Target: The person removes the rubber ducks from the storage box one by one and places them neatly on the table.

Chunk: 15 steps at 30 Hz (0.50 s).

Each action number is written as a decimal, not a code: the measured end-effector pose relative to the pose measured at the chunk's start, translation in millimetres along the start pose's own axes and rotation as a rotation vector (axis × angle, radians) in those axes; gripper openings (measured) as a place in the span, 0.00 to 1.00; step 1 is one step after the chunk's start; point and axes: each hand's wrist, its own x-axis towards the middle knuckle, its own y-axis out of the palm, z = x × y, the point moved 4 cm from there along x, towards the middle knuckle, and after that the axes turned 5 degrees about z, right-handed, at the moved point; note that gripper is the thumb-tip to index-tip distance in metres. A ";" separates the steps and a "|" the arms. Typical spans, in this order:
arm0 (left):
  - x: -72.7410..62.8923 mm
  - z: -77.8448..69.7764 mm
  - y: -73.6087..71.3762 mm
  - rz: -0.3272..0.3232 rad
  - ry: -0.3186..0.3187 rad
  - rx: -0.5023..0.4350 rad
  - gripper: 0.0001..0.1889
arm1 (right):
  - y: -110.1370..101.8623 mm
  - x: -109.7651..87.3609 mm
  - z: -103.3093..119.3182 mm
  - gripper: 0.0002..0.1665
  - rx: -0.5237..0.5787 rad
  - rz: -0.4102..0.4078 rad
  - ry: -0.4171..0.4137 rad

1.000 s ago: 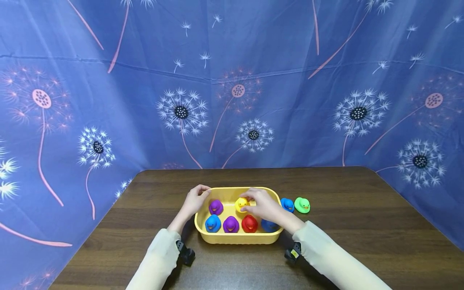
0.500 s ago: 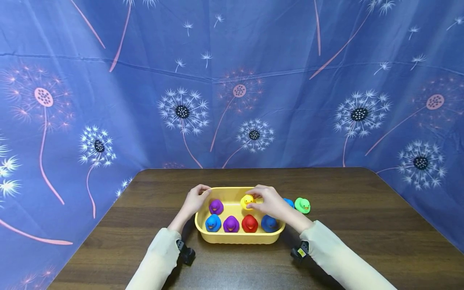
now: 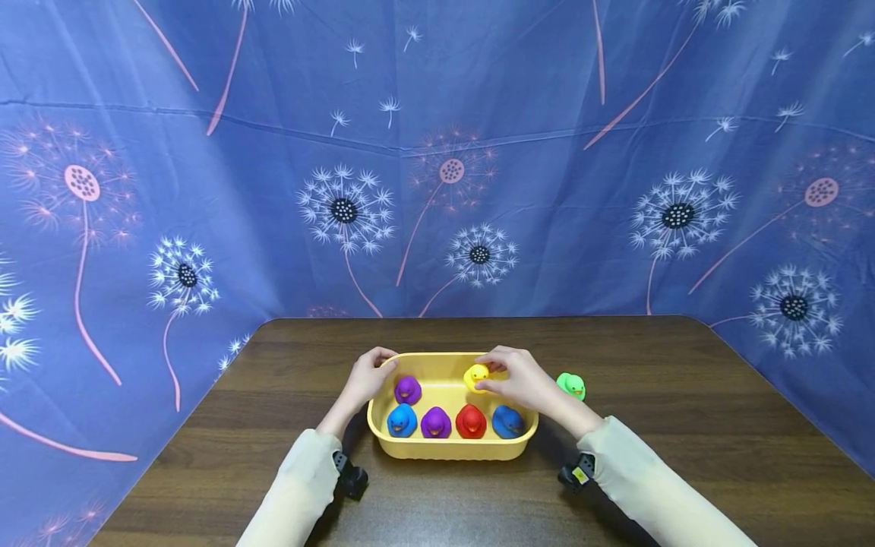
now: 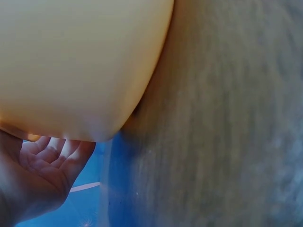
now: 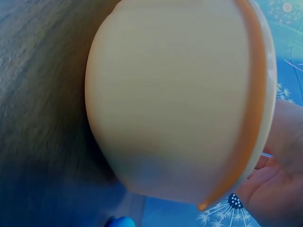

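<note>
A yellow rubber duck (image 3: 476, 375) is pinched between the thumb and fingers of my right hand (image 3: 521, 378), over the back right part of a yellow plastic tub (image 3: 451, 450). My left hand (image 3: 367, 377) holds the tub's rim at the back left corner. Along the tub's front wall sit a blue duck (image 3: 402, 421), a purple duck (image 3: 435, 424), a red duck (image 3: 471, 422) and a darker blue duck (image 3: 508, 422). Another purple duck (image 3: 408, 390) stands at the back left. In both wrist views the tub's wall hides most of each hand, and the yellow duck.
A green duck (image 3: 570, 386) stands on the brown wooden table (image 3: 656, 395), right of the tub. Part of a blue object (image 5: 122, 222) shows at the bottom of the right wrist view. Behind the table hangs a blue cloth (image 3: 574, 228) with dandelions.
My right hand has moved right inside the tub with the yellow duck in its fingers. The blue duck outside the tub is now hidden behind it. The left hand stays put.
</note>
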 end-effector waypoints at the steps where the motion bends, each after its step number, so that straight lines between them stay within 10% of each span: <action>1: -0.2 -0.3 0.1 0.000 0.000 0.000 0.10 | -0.6 -0.5 -0.3 0.21 -0.006 0.000 0.007; 15: -1.8 -2.4 0.1 -0.004 -0.010 0.013 0.10 | -14.8 -9.8 -8.2 0.23 -0.046 -0.029 0.018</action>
